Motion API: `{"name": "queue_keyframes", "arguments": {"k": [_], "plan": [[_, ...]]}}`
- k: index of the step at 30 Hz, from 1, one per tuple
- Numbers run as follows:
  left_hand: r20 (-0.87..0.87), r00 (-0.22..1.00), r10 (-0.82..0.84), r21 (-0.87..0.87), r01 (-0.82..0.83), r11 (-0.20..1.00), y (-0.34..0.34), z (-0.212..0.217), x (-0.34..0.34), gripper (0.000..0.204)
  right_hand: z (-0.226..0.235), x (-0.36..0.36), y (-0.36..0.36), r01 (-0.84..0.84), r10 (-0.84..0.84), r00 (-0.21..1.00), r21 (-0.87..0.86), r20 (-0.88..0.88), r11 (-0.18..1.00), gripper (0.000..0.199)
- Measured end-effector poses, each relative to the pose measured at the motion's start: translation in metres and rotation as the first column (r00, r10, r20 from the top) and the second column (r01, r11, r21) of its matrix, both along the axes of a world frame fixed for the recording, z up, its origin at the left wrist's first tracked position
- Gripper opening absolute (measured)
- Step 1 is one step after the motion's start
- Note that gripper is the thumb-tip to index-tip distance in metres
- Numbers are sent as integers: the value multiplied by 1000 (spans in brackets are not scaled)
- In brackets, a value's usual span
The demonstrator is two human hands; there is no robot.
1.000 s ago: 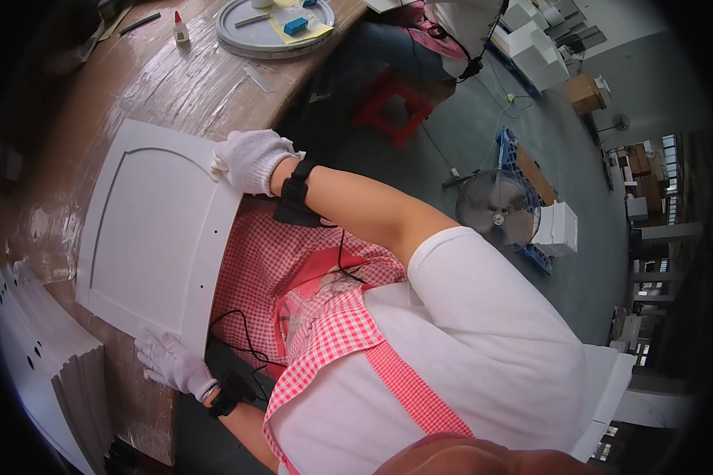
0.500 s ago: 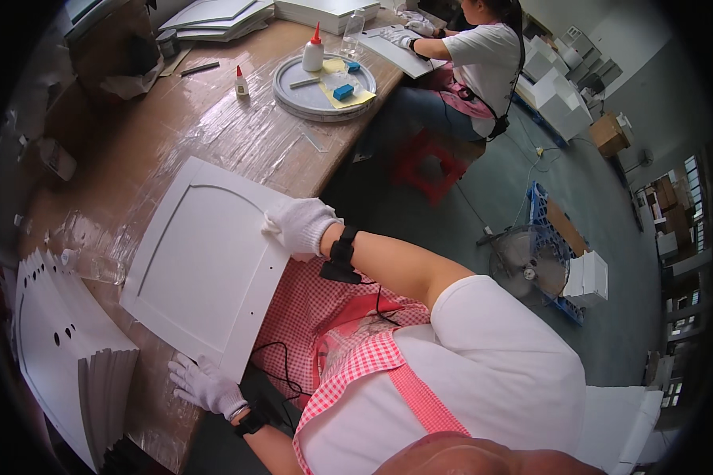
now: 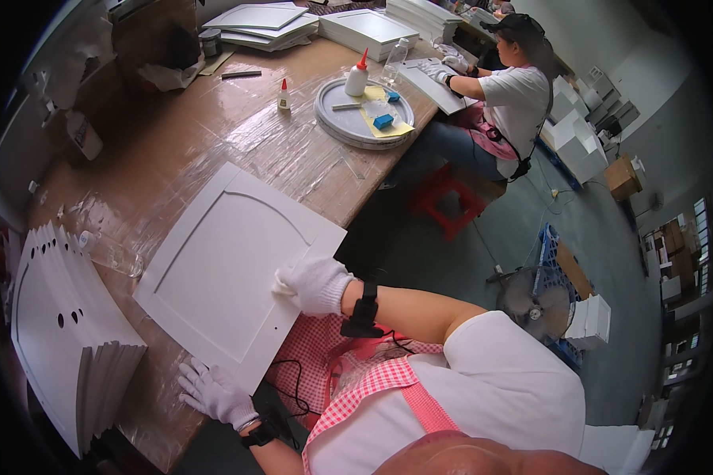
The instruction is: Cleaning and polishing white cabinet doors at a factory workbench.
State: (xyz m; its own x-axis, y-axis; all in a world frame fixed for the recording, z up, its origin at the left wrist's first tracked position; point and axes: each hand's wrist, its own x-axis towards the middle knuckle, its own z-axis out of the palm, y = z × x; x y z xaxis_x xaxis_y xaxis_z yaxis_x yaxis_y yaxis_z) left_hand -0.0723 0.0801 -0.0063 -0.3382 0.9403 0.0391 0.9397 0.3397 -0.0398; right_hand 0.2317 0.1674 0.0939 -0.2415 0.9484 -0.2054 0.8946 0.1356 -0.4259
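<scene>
A white panel (image 3: 222,253) with a raised border and an arched groove lies on the plastic-covered table in front of me. My right hand (image 3: 315,286), in a white knitted glove, presses on the panel near its right edge. Its fingers are curled together, and whatever they pinch is hidden beneath them. Beside the panel's near left edge, my gloved left hand (image 3: 218,393) rests with its fingers spread, the thumb side close to the panel. A small dark hole shows in the panel below my right hand.
Several white panels (image 3: 79,340) stand stacked at the left, next to a clear bottle (image 3: 111,253). Farther off are a small glue bottle (image 3: 284,96) and a round grey tray (image 3: 337,131) bearing a red-tipped bottle and blue blocks. A co-worker (image 3: 515,95) sits at the far right.
My right hand has slid nearer to me along the panel's right side, uncovering its upper right border. My left hand stays beside the near left edge. The whole view has shifted slightly.
</scene>
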Motion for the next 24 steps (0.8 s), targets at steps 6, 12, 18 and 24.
{"name": "queue_keyframes", "arguments": {"k": [6, 12, 18, 24], "plan": [[5, 1000, -23, 36, 23, 999, 0, 5, 9, 57, -19, 35, 19, 87, -105, 989, 168, 104, 982, 17], [55, 998, -28, 82, 24, 996, 6, 5, 13, 56, -27, -89, -20, -391, 396, 918, 126, -18, 912, 17], [90, 995, -41, 100, 32, 994, 3, 6, 10, 56, -2, -64, -10, -248, 246, 969, -50, -34, 968, 15], [104, 989, -109, 175, 90, 980, 0, -1, 16, 54, -10, 40, 22, 37, -52, 991, 124, 125, 992, 18]]}}
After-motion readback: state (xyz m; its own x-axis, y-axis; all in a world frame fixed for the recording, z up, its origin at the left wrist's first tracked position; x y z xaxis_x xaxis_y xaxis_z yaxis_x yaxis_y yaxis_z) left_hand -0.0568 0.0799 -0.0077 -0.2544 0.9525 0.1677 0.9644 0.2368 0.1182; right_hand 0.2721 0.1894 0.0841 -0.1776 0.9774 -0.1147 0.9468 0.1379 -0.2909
